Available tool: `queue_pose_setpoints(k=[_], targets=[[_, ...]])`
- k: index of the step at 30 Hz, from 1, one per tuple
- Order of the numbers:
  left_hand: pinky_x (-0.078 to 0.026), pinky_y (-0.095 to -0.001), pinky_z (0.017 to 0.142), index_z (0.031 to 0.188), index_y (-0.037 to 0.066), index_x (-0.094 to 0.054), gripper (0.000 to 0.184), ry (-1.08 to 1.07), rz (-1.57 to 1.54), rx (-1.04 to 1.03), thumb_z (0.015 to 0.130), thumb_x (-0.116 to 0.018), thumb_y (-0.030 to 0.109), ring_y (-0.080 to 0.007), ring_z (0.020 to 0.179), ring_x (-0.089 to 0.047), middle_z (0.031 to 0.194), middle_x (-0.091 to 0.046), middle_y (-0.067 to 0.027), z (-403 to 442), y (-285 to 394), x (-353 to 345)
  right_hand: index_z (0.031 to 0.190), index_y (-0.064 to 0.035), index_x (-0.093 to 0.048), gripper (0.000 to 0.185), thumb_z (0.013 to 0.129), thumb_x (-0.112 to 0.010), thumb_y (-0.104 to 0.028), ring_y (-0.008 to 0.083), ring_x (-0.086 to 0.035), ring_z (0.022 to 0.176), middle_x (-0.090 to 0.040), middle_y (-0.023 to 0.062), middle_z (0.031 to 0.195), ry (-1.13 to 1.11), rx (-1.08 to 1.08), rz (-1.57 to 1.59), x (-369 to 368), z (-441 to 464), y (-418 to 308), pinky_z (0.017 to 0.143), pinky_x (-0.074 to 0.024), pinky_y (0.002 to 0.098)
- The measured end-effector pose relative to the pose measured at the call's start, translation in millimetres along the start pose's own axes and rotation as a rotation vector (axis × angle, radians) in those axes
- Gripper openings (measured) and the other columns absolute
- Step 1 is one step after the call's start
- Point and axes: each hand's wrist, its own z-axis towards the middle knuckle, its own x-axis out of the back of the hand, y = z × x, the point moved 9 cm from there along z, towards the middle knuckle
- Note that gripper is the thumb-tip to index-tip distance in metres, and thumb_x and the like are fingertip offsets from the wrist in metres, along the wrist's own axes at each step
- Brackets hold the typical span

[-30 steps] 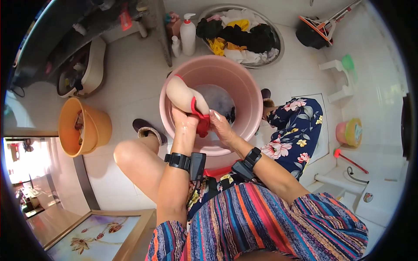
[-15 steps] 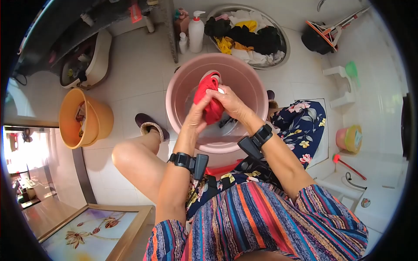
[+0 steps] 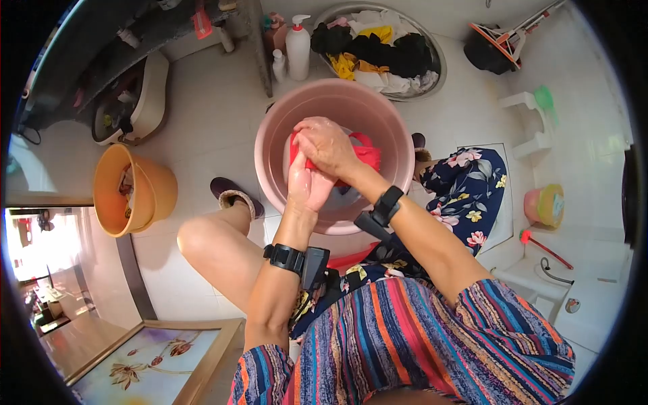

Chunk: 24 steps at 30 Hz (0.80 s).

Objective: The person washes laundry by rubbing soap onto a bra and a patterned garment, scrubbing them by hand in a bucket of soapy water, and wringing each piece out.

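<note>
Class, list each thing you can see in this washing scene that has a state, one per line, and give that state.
Left hand: against the cloth, fingers mostly hidden
Right hand: curled over the cloth and part of the left hand
Red cloth: bunched, partly covered
Pink tub: open-topped
Metal basin: heaped with laundry
Orange bucket: open, items inside
White pump bottle: upright

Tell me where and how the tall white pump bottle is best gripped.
Probably grip the tall white pump bottle around its body, below the pump, from the near side: it stands upright, between the small white bottle and the metal basin.
</note>
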Motion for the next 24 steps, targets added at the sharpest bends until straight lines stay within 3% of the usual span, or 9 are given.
queue_pose_setpoints(k=[2,4,6,8,10,12,18,22,24], targets=[[-0.03,-0.0431,0.103,0.128,0.005,-0.036,0.043,0.062,0.051,0.019,0.094,-0.036,0.031,-0.0267,0.12,-0.04,0.13,-0.042,-0.0128,-3,-6,1,0.079,-0.0029,-0.061,0.024,0.079,-0.048,-0.024,0.0328,-0.055,0.086,-0.06,0.0132,0.089,-0.056,-0.082,-0.04,-5,-2,20,0.076,-0.044,0.0424],[-0.029,-0.0458,0.103,0.129,0.004,-0.035,0.043,0.091,0.055,0.024,0.094,-0.035,0.03,-0.0287,0.121,-0.039,0.131,-0.041,-0.0138,-2,-10,7,0.078,-0.0035,-0.06,0.026,0.084,-0.043,-0.023,0.0338,-0.055,0.085,-0.059,0.0141,0.086,-0.116,-0.569,-0.052,0,-18,62,0.076,-0.0437,0.0411],[-0.029,-0.0467,0.103,0.13,0.005,-0.034,0.044,0.071,0.082,0.034,0.094,-0.035,0.031,-0.0295,0.121,-0.039,0.131,-0.041,-0.0143,0,-9,8,0.078,-0.0051,-0.059,0.028,0.086,-0.042,-0.027,0.0325,-0.057,0.079,-0.06,0.0111,0.082,-0.075,-0.482,-0.051,-1,-36,91,0.07,-0.0446,0.0408],[-0.03,-0.0459,0.102,0.129,0.006,-0.035,0.044,0.022,0.05,0.057,0.094,-0.036,0.032,-0.0284,0.12,-0.04,0.13,-0.042,-0.0135,0,-8,0,0.082,-0.0108,-0.059,0.027,0.088,-0.042,-0.032,0.0275,-0.059,0.075,-0.061,0.0048,0.079,0.045,-1.075,0.642,-10,-88,139,0.068,-0.0458,0.0359],[-0.032,-0.0451,0.102,0.129,0.007,-0.036,0.044,-0.03,0.012,0.084,0.093,-0.037,0.033,-0.0272,0.119,-0.041,0.128,-0.043,-0.0127,-1,-11,-16,0.094,-0.0169,-0.059,0.032,0.085,-0.046,-0.044,0.0217,-0.058,0.083,-0.062,0.0,0.091,0.132,-1.224,0.95,-28,-127,162,0.071,-0.0456,0.0376],[-0.032,-0.0457,0.101,0.127,0.004,-0.038,0.044,-0.05,-0.004,-0.004,0.093,-0.04,0.031,-0.0273,0.117,-0.044,0.125,-0.046,-0.0131,-4,-4,-33,0.121,-0.0201,-0.049,0.047,0.082,-0.049,-0.047,0.0242,-0.05,0.108,-0.053,0.0037,0.12,0.195,-1.633,1.467,-39,-160,109,0.086,-0.0386,0.0481],[-0.04,-0.0407,0.095,0.121,0.002,-0.044,0.036,0.203,0.322,-0.263,0.091,-0.048,0.02,-0.0238,0.109,-0.05,0.117,-0.053,-0.0111,14,32,26,0.124,-0.0194,-0.046,0.052,0.08,-0.053,-0.047,0.0254,-0.046,0.114,-0.05,0.0036,0.123,0.366,-1.263,1.925,-47,-116,74,0.093,-0.0357,0.0534],[-0.043,-0.0364,0.093,0.118,0.002,-0.047,0.031,0.432,0.55,-0.376,0.091,-0.046,0.017,-0.0223,0.107,-0.052,0.116,-0.053,-0.0112,9,51,61,0.112,-0.0054,-0.053,0.037,0.079,-0.061,-0.021,0.0214,-0.055,0.102,-0.058,0.0067,0.111,0.446,-1.077,1.782,-25,-89,86,0.09,-0.0418,0.0373],[-0.046,-0.0335,0.086,0.112,0.003,-0.051,0.026,0.483,0.707,-0.334,0.088,-0.049,0.012,-0.0209,0.099,-0.056,0.108,-0.057,-0.0093,10,51,67,0.102,-0.0076,-0.06,0.026,0.076,-0.058,-0.009,0.0237,-0.056,0.098,-0.059,0.0084,0.107,0.365,-0.935,1.122,-7,-80,92,0.087,-0.0426,0.0367]])
